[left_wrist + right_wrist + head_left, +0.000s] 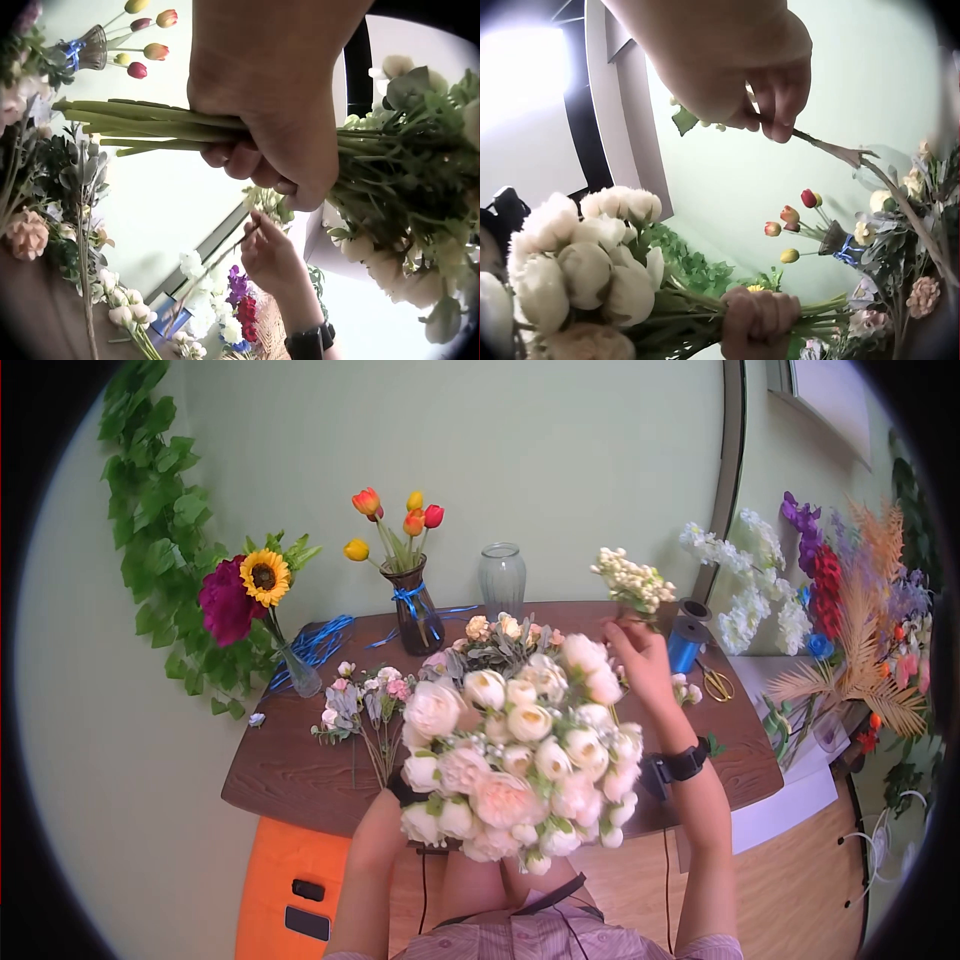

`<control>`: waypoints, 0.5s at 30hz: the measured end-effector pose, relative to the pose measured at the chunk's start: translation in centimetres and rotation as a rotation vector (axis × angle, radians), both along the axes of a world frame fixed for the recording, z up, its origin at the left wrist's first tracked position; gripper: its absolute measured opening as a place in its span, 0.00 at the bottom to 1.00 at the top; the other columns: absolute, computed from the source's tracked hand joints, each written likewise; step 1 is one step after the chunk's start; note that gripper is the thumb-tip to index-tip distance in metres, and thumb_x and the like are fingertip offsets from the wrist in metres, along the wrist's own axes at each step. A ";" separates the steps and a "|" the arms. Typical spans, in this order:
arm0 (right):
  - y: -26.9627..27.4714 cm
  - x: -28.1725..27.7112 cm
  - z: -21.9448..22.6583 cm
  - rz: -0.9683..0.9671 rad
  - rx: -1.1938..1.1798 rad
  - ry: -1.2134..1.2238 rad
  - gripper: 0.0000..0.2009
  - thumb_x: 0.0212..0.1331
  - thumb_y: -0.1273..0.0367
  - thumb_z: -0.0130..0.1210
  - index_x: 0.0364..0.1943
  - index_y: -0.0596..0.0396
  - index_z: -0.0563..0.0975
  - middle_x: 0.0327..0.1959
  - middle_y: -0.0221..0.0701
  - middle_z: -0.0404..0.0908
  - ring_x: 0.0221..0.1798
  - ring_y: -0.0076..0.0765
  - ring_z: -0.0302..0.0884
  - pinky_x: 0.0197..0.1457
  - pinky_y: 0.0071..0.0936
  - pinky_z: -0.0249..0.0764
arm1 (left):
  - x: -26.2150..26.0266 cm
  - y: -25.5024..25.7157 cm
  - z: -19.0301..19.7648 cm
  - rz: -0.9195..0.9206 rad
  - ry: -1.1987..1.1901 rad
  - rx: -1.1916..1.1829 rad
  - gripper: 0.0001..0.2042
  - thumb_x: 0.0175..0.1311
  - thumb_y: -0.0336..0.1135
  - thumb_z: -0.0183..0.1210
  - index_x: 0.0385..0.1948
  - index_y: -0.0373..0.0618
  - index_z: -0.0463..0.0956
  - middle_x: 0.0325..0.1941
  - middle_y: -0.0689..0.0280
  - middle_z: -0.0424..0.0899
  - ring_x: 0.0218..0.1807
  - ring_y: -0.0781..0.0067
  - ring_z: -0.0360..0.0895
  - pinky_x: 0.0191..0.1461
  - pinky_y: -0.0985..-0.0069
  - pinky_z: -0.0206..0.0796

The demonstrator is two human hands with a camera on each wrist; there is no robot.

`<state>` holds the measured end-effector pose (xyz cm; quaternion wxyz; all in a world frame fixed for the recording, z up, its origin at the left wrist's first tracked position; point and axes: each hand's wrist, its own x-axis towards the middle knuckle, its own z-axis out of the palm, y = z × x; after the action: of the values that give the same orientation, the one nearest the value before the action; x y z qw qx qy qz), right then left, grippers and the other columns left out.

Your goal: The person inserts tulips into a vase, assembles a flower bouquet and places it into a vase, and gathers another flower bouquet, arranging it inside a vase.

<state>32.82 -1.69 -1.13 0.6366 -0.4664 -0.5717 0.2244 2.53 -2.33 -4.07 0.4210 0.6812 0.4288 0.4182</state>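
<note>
A large bouquet of cream and pale pink peonies [510, 750] fills the middle of the head view and hides my left hand there. In the left wrist view my left hand [262, 139] grips its bundled green stems [142, 124], fingers wrapped around them. My right hand [645, 655] is raised over the table's right side, pinching a sprig of small cream buds [635, 582] by its thin stem. That brown stem [832, 150] runs out past the fingertips in the right wrist view. The sprig is apart from the bouquet.
Pink-and-grey flower sprays [365, 710] lie on the brown table [290, 770]. Behind stand a tulip vase [418, 620], a clear glass vase [503, 580] and a sunflower vase [300, 672]. Blue ribbon spool [686, 645] and scissors [717, 682] are at right.
</note>
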 end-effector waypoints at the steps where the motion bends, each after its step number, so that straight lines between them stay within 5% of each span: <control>1: 0.0 -0.9 0.2 0.020 0.032 -0.040 0.10 0.56 0.68 0.51 0.37 0.61 0.75 0.24 0.28 0.77 0.23 0.19 0.72 0.26 0.17 0.66 | -0.6 -1.0 -0.7 0.012 0.023 -0.007 0.10 0.59 0.36 0.47 0.36 0.39 0.69 0.32 0.57 0.73 0.36 0.63 0.69 0.38 0.73 0.60; 4: -1.4 -4.2 1.4 0.184 0.005 0.011 0.09 0.54 0.69 0.52 0.35 0.61 0.75 0.25 0.27 0.77 0.24 0.20 0.72 0.27 0.18 0.67 | -1.6 -3.2 -2.1 0.047 0.093 -0.027 0.11 0.59 0.37 0.48 0.37 0.39 0.69 0.34 0.56 0.74 0.37 0.62 0.70 0.39 0.72 0.60; 13: -2.6 -2.5 -3.3 0.173 0.063 -0.210 0.09 0.49 0.71 0.53 0.35 0.59 0.74 0.30 0.31 0.75 0.31 0.28 0.70 0.35 0.24 0.67 | -4.3 -8.0 -4.3 0.170 0.295 -0.086 0.15 0.58 0.38 0.48 0.40 0.36 0.70 0.39 0.53 0.76 0.43 0.57 0.72 0.44 0.69 0.62; 14: -2.8 -2.2 -3.9 0.176 0.072 -0.226 0.09 0.49 0.71 0.53 0.35 0.59 0.74 0.31 0.31 0.75 0.32 0.28 0.70 0.36 0.24 0.66 | -8.6 -17.9 0.4 0.183 0.317 -0.093 0.15 0.58 0.38 0.48 0.41 0.36 0.70 0.39 0.52 0.76 0.44 0.57 0.72 0.44 0.69 0.62; 15: -3.0 -1.9 -4.5 0.180 0.082 -0.242 0.10 0.49 0.71 0.53 0.36 0.59 0.74 0.31 0.32 0.74 0.32 0.29 0.70 0.37 0.24 0.66 | -3.7 -8.3 -3.9 0.197 0.339 -0.100 0.16 0.58 0.39 0.48 0.41 0.36 0.70 0.40 0.52 0.76 0.44 0.56 0.73 0.45 0.68 0.63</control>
<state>30.91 -4.73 -5.61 0.5589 -0.4104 -0.6925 0.1992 -1.21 -10.62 -8.02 0.3332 0.6748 0.5784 0.3148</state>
